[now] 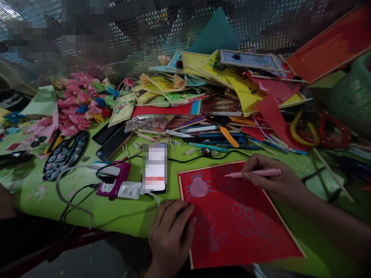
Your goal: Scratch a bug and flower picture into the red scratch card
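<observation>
Head view: pinched a pink marker [268, 172] in the right hand [262, 175] over a red board [216, 210].
Laid the left hand [172, 231], with fingers loosely parted and palm hidden, along its left edge; barely made out the faint drawing [230, 181] near the tip, could not confirm contact. Showed green counter [124, 220] left of that hand, heaped picture frames [197, 61] beyond.
</observation>
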The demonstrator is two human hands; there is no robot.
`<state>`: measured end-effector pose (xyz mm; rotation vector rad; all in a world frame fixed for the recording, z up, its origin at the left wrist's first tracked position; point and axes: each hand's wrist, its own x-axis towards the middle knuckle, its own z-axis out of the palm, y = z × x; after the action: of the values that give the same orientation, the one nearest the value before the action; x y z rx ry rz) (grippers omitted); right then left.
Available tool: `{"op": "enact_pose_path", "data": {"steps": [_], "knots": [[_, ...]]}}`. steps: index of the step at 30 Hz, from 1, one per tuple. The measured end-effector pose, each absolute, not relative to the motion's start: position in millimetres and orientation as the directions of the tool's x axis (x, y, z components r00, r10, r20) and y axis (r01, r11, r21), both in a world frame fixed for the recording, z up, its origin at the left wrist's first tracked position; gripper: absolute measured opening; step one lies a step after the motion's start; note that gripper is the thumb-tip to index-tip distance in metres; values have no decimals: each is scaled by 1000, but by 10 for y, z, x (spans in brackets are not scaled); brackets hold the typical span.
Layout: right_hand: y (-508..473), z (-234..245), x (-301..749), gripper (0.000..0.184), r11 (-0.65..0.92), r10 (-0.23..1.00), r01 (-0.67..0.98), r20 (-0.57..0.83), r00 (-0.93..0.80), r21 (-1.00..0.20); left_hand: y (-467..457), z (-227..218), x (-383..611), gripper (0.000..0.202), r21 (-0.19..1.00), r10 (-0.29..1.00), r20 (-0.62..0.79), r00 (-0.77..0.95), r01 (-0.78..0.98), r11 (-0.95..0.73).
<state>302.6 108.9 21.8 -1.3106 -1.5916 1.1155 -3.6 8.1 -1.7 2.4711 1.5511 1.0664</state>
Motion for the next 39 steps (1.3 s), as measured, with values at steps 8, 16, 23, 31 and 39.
{"op": "enact_pose_path", "data": {"steps": [8,16,23,31,39], "knots": [[1098,235,3002,18,63,986,296,12,-169,-953,59,-36,-43,26,385,814,523,253,782,-490],[1087,213,3037,17,108,983,326,52,-175,-939,57,-47,-38,25,392,817,520,251,779,-489],[1095,189,3032,18,109,983,339,49,-179,-935,74,-37,-34,25,370,803,538,258,783,-500],[1089,198,3030,19,107,984,343,51,-168,-933,69,-47,-74,26,362,801,527,284,778,-513],[1091,207,3018,17,108,987,365,57,-148,-925,66,-49,-60,25,367,801,530,277,777,-511]]}}
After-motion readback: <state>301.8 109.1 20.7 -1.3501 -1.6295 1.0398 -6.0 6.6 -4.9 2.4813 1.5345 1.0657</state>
